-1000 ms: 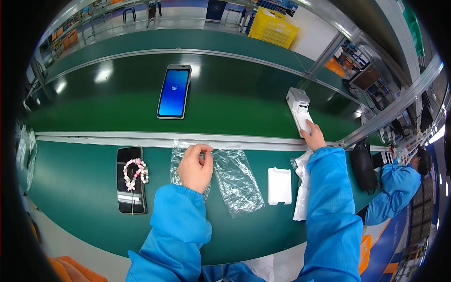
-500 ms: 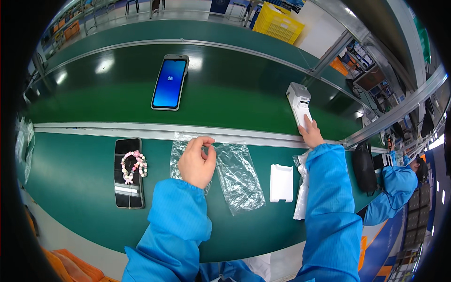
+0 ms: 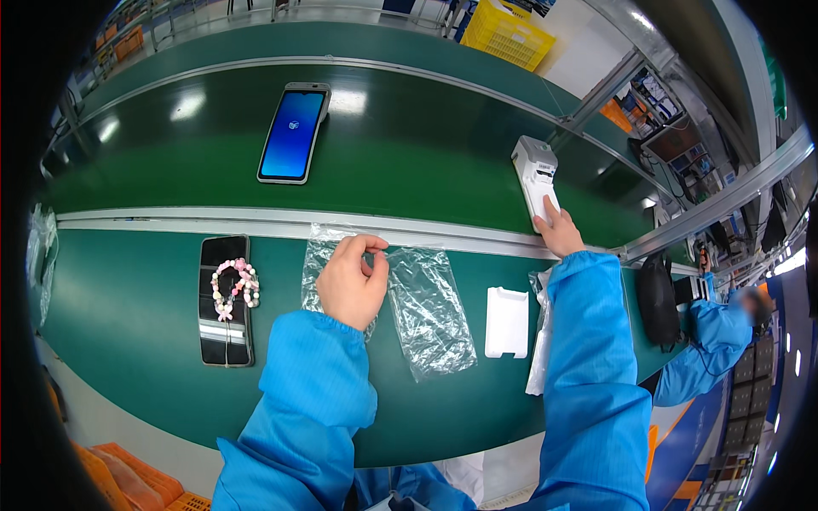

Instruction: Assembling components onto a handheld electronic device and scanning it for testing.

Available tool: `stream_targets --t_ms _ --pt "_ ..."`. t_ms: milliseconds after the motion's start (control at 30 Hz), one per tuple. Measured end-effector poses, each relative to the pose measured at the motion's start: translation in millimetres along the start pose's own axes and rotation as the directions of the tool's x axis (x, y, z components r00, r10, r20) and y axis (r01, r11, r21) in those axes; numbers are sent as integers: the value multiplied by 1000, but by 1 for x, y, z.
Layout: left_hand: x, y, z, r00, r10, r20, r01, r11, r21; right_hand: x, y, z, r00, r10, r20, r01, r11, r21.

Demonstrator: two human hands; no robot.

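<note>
My left hand (image 3: 351, 284) is loosely curled over a clear plastic bag (image 3: 319, 255), fingers and thumb bent toward each other, with nothing visible between them. A second clear bag (image 3: 433, 319) lies flat just to its right. My right hand (image 3: 560, 232) reaches forward and grips the near end of a white handheld payment terminal (image 3: 538, 183), which lies on the dark green belt. A white plastic cover (image 3: 507, 324) rests on the table between the bags and my right forearm. White wrapping (image 3: 539, 358) lies partly hidden beside that forearm.
Another terminal (image 3: 294, 136) with a lit blue screen lies farther left on the belt. A black phone (image 3: 225, 332) with a beaded strap (image 3: 247, 285) is at left. A metal rail (image 3: 170, 219) divides table and belt. A black pouch (image 3: 658, 298) and a co-worker (image 3: 716, 341) are at right.
The whole view has shifted slightly, so everything sits a little higher and more to the left. Both hands keep nearly the same pose and place.
</note>
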State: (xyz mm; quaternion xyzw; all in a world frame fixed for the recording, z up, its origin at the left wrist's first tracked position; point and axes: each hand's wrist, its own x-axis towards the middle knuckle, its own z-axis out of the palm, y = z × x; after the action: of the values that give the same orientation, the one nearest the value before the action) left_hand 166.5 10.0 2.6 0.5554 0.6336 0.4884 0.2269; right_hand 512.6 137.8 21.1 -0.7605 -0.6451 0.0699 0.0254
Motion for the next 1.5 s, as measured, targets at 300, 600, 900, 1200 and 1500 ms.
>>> stream_targets --t_ms 300,600,900,1200,1500 --pt "0 1 -1 1000 -11 10 11 1000 -8 -1 -14 -4 999 42 33 -44 998 44" --pt "0 4 -1 1000 1 30 -1 1000 23 -2 -10 16 997 -38 -61 40 999 29" --pt "0 3 0 999 4 32 -5 1000 13 -8 -22 32 997 -32 -65 32 999 4" --pt "0 5 -2 999 2 44 -2 1000 2 0 -16 17 991 -114 66 104 984 146" --pt "-2 6 -9 1000 1 16 -1 1000 4 36 -28 -34 914 -348 -207 381 912 151"
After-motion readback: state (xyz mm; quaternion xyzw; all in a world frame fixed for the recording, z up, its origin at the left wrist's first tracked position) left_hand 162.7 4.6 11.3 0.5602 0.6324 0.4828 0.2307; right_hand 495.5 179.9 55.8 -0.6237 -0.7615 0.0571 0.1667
